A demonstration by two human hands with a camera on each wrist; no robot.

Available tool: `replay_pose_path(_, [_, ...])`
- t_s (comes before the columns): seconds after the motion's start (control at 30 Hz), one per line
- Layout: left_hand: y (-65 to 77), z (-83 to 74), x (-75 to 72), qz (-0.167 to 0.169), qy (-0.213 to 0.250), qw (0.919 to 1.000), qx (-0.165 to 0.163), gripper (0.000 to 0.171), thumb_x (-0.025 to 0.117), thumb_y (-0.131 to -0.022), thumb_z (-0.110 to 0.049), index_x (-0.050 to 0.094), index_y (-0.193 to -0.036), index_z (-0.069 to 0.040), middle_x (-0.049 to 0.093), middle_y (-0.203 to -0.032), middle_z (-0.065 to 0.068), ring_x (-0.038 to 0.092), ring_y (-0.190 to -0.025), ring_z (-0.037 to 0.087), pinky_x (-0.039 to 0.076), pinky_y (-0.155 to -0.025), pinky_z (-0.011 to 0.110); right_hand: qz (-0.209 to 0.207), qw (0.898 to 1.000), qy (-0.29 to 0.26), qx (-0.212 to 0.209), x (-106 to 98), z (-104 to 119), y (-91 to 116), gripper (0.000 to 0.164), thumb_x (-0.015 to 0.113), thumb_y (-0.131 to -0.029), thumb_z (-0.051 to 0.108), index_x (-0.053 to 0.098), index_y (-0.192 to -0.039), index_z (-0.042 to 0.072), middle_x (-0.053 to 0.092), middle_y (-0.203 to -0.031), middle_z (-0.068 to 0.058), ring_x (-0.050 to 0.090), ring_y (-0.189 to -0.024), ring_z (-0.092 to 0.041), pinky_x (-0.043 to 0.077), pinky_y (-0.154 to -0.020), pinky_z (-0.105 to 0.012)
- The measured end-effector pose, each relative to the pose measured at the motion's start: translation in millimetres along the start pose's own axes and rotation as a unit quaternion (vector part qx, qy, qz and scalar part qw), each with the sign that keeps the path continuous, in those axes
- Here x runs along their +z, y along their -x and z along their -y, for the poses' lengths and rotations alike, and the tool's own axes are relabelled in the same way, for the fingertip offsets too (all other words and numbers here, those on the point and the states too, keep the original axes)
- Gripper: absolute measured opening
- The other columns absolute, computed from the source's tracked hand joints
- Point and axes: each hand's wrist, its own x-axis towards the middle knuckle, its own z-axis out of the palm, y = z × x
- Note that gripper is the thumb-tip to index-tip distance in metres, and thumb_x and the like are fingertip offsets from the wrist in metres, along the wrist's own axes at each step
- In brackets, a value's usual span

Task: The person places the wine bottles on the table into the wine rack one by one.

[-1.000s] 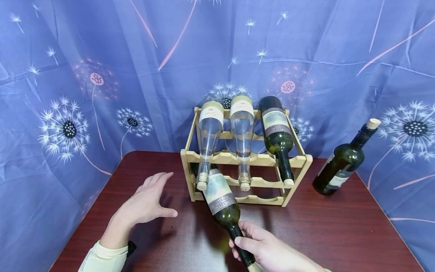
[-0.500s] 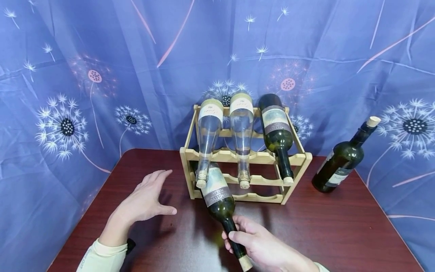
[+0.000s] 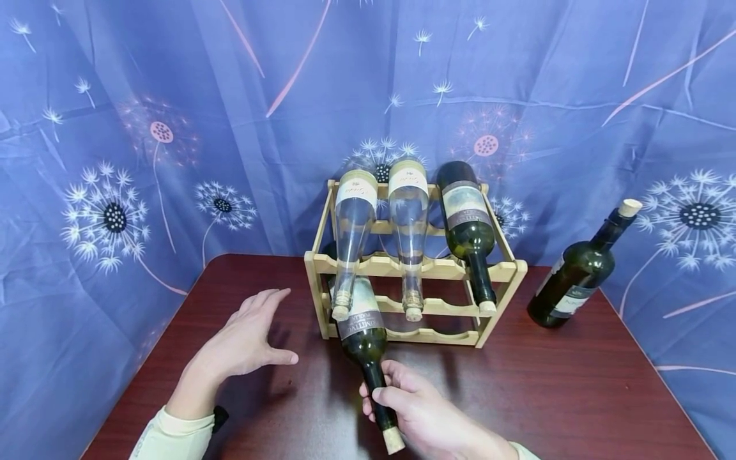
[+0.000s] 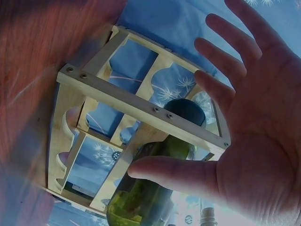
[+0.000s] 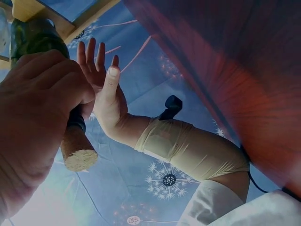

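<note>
In the head view my right hand (image 3: 422,409) grips the neck of a dark green wine bottle (image 3: 367,345), its cork pointing toward me. The bottle's base end reaches into the left of the wooden wine rack's (image 3: 500,271) middle level, partly hidden behind a clear bottle. My left hand (image 3: 244,335) hovers left of the rack with fingers spread and thumb out, holding nothing. The left wrist view shows the same bottle (image 4: 141,197) passing through the rack beyond my thumb. In the right wrist view, the cork (image 5: 80,155) sticks out below my curled fingers.
On the rack's top level lie two clear bottles (image 3: 353,223) (image 3: 409,223) and another dark green bottle (image 3: 471,236), necks toward me. One more dark bottle (image 3: 575,278) stands upright on the red-brown table (image 3: 552,383), right of the rack. A blue dandelion-print curtain (image 3: 276,160) hangs behind.
My right hand has swung the bottle's neck leftward, bringing the bottle straighter in line with the rack, and its base has slid a little deeper. My left hand has stayed nearly still.
</note>
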Motion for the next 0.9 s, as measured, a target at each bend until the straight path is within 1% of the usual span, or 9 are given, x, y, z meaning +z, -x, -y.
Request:
replay_pose_path(0.2, [-0.5, 1.8, 1.1, -0.002, -0.001, 1.0000, -0.003, 0.112, 0.086, -0.060, -0.051, 0.030, -0.149, -0.013, 0.035, -0.147, 0.012, 0.028, -0.134, 0.036, 0.031, -0.098, 0.063, -0.012, 1.000, -0.012, -0.005, 4.7, -1.1, -9.9, 0.034, 0.049, -0.090, -0.001, 0.035, -0.119, -0.011, 0.054, -0.104, -0.013, 0.057, -0.086, -0.021, 0.048, -0.080, -0.030])
replay_pose_path(0.33, [-1.8, 3.3, 2.5, -0.009, -0.008, 0.9999, -0.007, 0.112, 0.086, -0.060, -0.050, 0.029, -0.149, -0.012, 0.032, -0.148, 0.015, 0.027, -0.135, 0.038, 0.028, -0.100, 0.064, -0.024, 1.000, -0.006, -0.010, 6.9, -1.8, -16.6, 0.034, 0.050, -0.090, 0.000, 0.036, -0.119, -0.010, 0.054, -0.106, -0.014, 0.057, -0.087, -0.021, 0.048, -0.081, -0.031])
replay_pose_path(0.43, [-3.7, 5.1, 4.3, -0.016, -0.018, 0.9996, -0.012, 0.115, 0.086, -0.060, -0.052, 0.027, -0.150, -0.012, 0.028, -0.151, 0.016, 0.022, -0.137, 0.042, 0.021, -0.103, 0.064, -0.030, 0.999, -0.003, -0.013, 8.3, -1.8, -21.4, 0.031, 0.049, -0.090, 0.000, 0.038, -0.117, -0.009, 0.054, -0.106, -0.014, 0.057, -0.088, -0.021, 0.048, -0.082, -0.031])
replay_pose_path(0.53, [-6.1, 7.6, 6.7, -0.022, -0.031, 0.9991, -0.020, 0.117, 0.085, -0.060, -0.054, 0.024, -0.152, -0.014, 0.023, -0.154, 0.017, 0.017, -0.139, 0.044, 0.015, -0.104, 0.066, -0.032, 0.999, -0.002, -0.017, 9.8, -0.9, -25.1, 0.030, 0.048, -0.090, 0.000, 0.038, -0.116, -0.010, 0.054, -0.106, -0.014, 0.057, -0.088, -0.021, 0.047, -0.082, -0.032])
replay_pose_path(0.7, [-9.5, 11.9, 10.6, -0.032, -0.056, 0.9974, -0.032, 0.120, 0.082, -0.059, -0.060, 0.021, -0.153, -0.016, 0.019, -0.156, 0.017, 0.011, -0.141, 0.043, 0.012, -0.103, 0.069, -0.038, 0.999, -0.001, -0.024, 13.1, 0.6, -30.5, 0.030, 0.047, -0.091, 0.000, 0.037, -0.116, -0.011, 0.054, -0.105, -0.013, 0.057, -0.088, -0.021, 0.048, -0.082, -0.032])
replay_pose_path(0.9, [-10.0, 13.1, 11.5, -0.035, -0.063, 0.9967, -0.039, 0.121, 0.080, -0.060, -0.063, 0.021, -0.154, -0.017, 0.017, -0.157, 0.016, 0.009, -0.142, 0.042, 0.011, -0.103, 0.069, -0.051, 0.998, -0.011, -0.030, 16.5, 0.9, -38.2, 0.030, 0.047, -0.092, 0.001, 0.038, -0.118, -0.010, 0.054, -0.106, -0.014, 0.058, -0.088, -0.021, 0.048, -0.082, -0.032])
